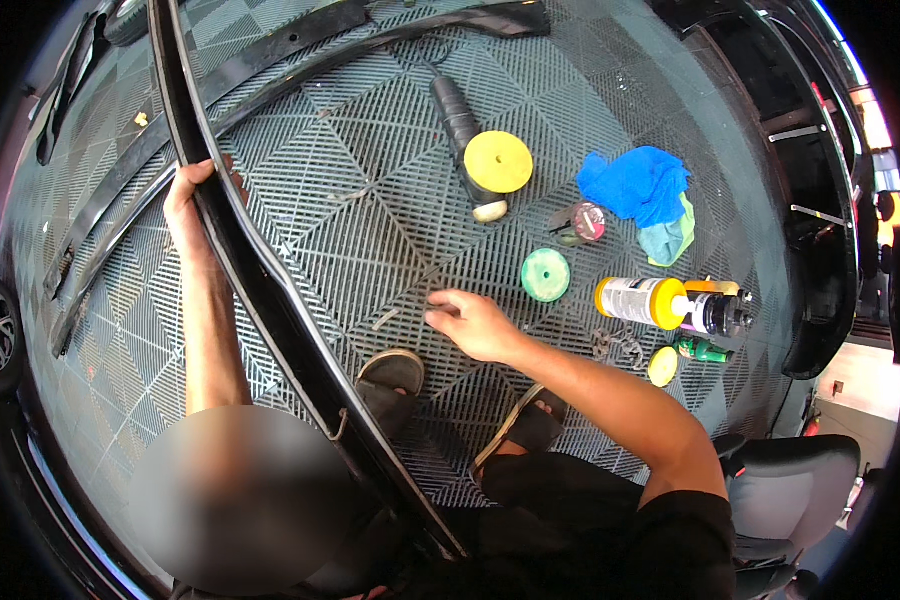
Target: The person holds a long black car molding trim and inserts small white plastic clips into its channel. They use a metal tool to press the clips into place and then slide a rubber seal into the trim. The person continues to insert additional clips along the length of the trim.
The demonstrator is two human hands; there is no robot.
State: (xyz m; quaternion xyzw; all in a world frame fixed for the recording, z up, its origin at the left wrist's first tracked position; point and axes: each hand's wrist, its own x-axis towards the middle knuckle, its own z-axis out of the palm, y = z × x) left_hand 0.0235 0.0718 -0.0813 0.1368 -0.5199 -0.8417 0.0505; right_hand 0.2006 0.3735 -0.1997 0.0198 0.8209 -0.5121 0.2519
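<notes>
Your left fingers (196, 172) grip the long black strip (267, 290) above the slatted grey floor (370, 235). Right of it, your right fingers (454, 298) curl, contents unclear; farther right stands a chair (800, 485).

A long black channel-shaped strip (275, 310) bars passage leftward from the right hand (467, 325). Forward, grey slatted floor tiles (370, 215) offer open room up to 1 black polisher with a round yellow pad (457, 120); rightward, 1 flat round green pad (545, 276) obstructs.
</notes>
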